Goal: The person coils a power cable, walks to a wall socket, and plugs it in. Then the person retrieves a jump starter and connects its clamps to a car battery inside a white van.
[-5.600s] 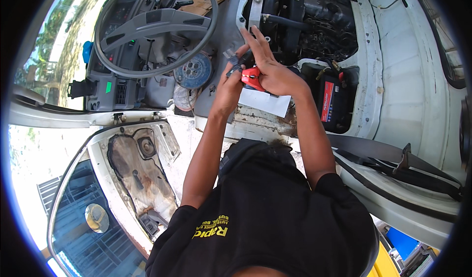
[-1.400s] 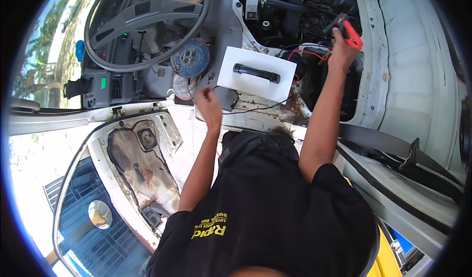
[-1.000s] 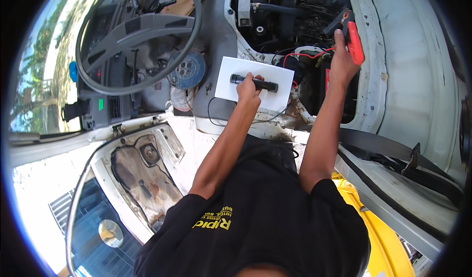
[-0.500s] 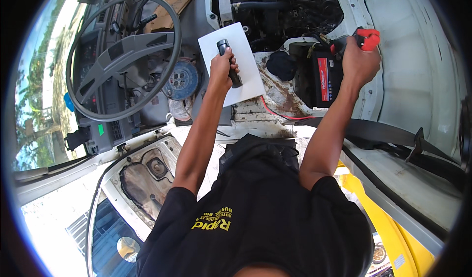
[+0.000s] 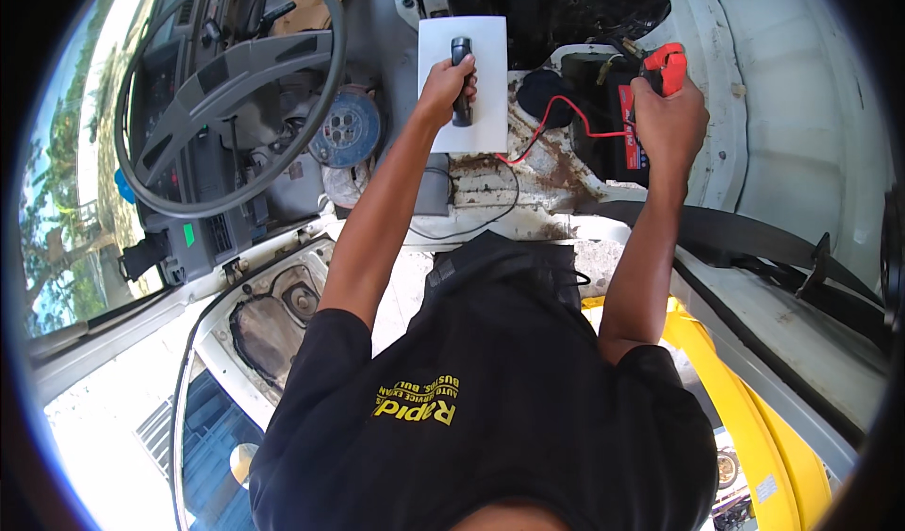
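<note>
My left hand [image 5: 449, 90] is closed around a black flashlight [image 5: 461, 107], held over a flat white rectangular panel [image 5: 436, 45]. Whether its fingers also grip the panel, I cannot tell. At the right, my right hand [image 5: 671, 124] grips a red clamp [image 5: 671, 59] with a dark part by its base, just beside the car battery [image 5: 630, 154]. A red wire [image 5: 575, 107] runs from the panel's lower edge across to the battery by my right hand; its far end is hidden. A thin black wire [image 5: 514, 201] loops below the panel.
The engine bay [image 5: 566, 12] opens beyond both hands. A dark round object [image 5: 544, 95] sits left of the battery. The steering wheel [image 5: 339, 50] and a blue disc [image 5: 345, 130] are at the left. A black strap [image 5: 735, 239] crosses near my right forearm.
My left hand, the flashlight and the panel have shifted right and farther away, and the panel now stands straighter. The red wire has lifted into a curve. My right hand has moved slightly left.
</note>
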Demonstrator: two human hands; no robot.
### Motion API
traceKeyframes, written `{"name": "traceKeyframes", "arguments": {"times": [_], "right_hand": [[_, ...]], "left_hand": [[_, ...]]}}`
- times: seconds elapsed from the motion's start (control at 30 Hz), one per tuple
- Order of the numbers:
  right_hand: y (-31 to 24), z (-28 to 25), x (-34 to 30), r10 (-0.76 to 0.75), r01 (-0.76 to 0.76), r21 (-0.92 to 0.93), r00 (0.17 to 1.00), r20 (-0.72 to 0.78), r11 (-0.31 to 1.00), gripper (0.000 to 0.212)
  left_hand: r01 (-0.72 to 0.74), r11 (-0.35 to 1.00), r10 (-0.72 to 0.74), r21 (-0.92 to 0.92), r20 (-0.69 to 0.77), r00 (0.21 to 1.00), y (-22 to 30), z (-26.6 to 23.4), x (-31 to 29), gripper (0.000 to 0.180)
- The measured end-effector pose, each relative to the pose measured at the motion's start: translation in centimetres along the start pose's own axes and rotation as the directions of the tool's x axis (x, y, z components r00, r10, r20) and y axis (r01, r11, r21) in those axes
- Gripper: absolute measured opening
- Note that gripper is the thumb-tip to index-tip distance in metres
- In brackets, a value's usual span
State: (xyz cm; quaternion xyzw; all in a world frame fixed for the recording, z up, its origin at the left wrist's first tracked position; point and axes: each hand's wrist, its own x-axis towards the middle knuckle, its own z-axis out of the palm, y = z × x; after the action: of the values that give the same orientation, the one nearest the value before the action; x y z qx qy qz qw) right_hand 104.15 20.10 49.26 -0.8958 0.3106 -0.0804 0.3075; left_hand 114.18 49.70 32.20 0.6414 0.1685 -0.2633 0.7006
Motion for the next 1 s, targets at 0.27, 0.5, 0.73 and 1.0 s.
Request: {"name": "traceKeyframes", "arguments": {"times": [0.27, 0.5, 0.73, 1.0], "right_hand": [[2.1, 2.1, -1.6, -0.174, 0.183, -0.013, 0.952, 0.252, 0.983, 0.032], [2.8, 1.2, -5.1, -0.296, 0.208, 0.262, 0.884, 0.362, 0.942, 0.030], [4.5, 0.1, -12.6, -0.449, 0.332, 0.396, 0.857, 0.254, 0.856, 0.041], [1.4, -0.4, -22.7, -0.392, -0.161, 0.679, 0.712, 0.582, 0.716, 0.037]], "left_hand": [[-0.109, 0.951, 0.096, 0.288, 0.060, 0.994, -0.2, -2.2, 0.4, 0.045], [-0.264, 0.760, 0.242, 0.594, 0.118, 0.963, -2.9, -5.9, -0.8, 0.064], [-0.394, 0.858, 0.455, 0.329, -0.129, 0.881, -3.2, -2.6, -10.2, 0.040], [-0.073, 0.986, 0.133, -0.149, 0.448, 0.884, -2.2, 2.1, -26.9, 0.046]]}}
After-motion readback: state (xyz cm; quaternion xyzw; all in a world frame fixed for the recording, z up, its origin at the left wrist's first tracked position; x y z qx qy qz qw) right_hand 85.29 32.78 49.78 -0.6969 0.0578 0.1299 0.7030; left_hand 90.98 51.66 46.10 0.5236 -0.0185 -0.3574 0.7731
